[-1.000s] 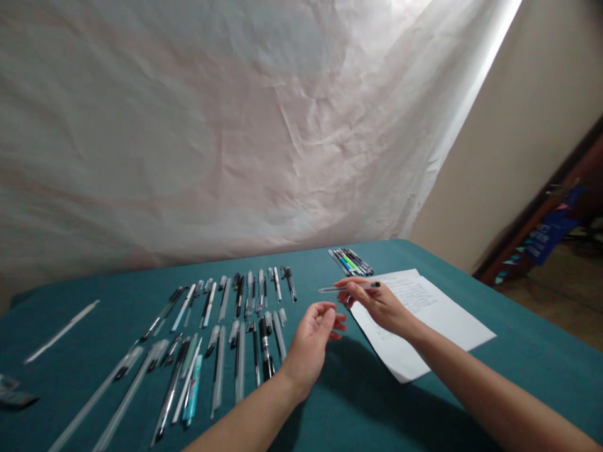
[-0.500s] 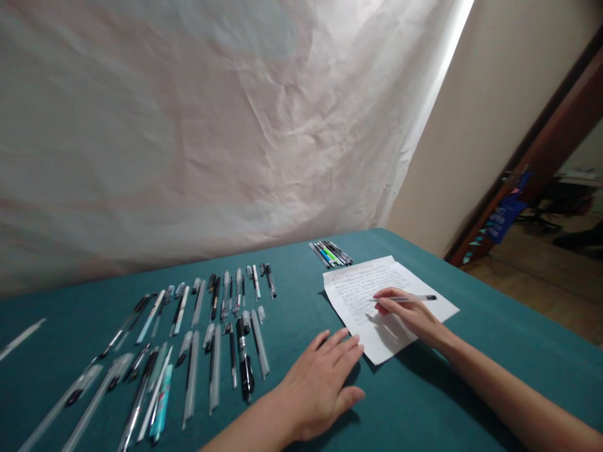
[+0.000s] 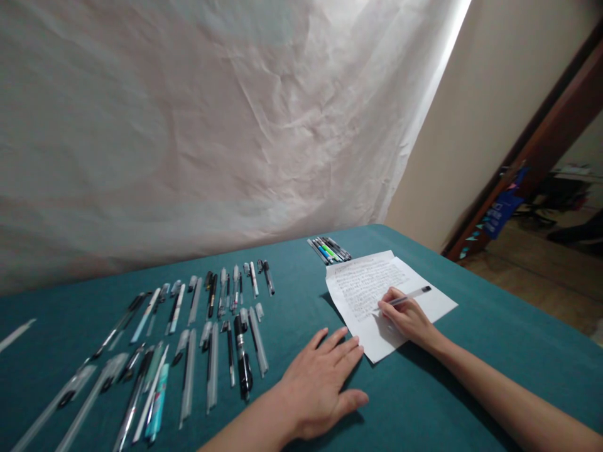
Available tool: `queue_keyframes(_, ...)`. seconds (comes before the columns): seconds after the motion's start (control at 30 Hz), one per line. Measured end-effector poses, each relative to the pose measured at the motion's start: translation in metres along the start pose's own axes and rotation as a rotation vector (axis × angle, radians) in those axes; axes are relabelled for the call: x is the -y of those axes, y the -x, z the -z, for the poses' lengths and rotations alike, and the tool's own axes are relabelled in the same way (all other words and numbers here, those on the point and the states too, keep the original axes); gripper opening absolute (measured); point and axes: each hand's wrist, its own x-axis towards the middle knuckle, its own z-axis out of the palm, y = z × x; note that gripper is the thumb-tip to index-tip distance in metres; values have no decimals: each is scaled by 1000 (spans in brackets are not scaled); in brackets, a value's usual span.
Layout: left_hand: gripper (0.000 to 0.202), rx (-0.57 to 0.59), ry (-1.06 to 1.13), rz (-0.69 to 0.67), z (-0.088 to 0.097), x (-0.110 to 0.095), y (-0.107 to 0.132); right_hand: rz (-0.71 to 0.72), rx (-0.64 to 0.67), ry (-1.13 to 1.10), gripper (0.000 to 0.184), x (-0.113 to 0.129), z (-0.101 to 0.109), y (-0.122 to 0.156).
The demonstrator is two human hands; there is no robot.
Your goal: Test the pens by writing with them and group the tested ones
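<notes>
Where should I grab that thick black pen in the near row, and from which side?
Probably its near end, from above on your side. The thick black pen lies flat, pointing away from you, with slimmer pens close on either side; its near end sticks out slightly past theirs, leaving fingertip room.

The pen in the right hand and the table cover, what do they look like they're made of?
The pen in the right hand looks like clear, glossy plastic: a see-through barrel with a dark end. The table cover looks like matte teal cloth, probably a fabric: it shows no shine.
</notes>
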Motion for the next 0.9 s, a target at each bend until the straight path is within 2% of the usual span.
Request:
queue_keyframes(0.37,60,10,-5,5,1,-1,1,54,27,28,20,3,-1,1)
queue_keyframes(0.9,60,-11,-22,-13,-1,1,0,55,23,48,18,4,-1,2)
